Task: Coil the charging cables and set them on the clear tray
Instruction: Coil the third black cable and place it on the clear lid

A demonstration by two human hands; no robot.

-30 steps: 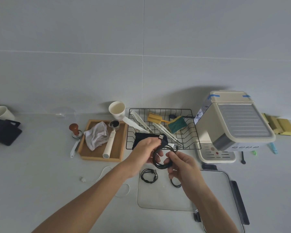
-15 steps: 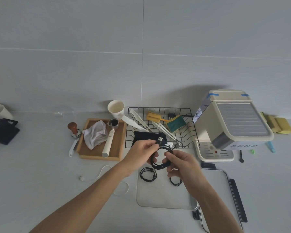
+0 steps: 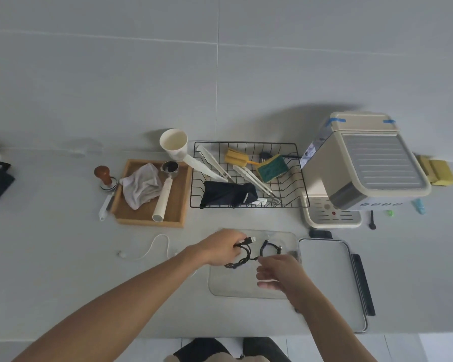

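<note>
The clear tray [image 3: 236, 288] lies flat on the counter in front of me. My left hand [image 3: 220, 248] rests low over the tray's left part, its fingers closed on a coiled black cable [image 3: 243, 254] whose USB plug sticks out to the right. A second black coil [image 3: 270, 248] lies on the tray just right of it. My right hand [image 3: 277, 273] hovers over the tray's middle with fingers loosely spread and nothing in it. A white cable [image 3: 154, 246] lies uncoiled on the counter left of the tray.
A metal tray [image 3: 332, 280] with a black handle sits right of the clear one. Behind stand a wire rack [image 3: 249, 175] with tongs and sponges, a wooden tray [image 3: 152, 194] with cloth, a paper cup [image 3: 173, 143] and a cream coffee machine [image 3: 361, 165].
Both hands have dropped from chest height down to the clear tray with the black coil. My right hand has let go of the coil and opened. The camera tilted downward.
</note>
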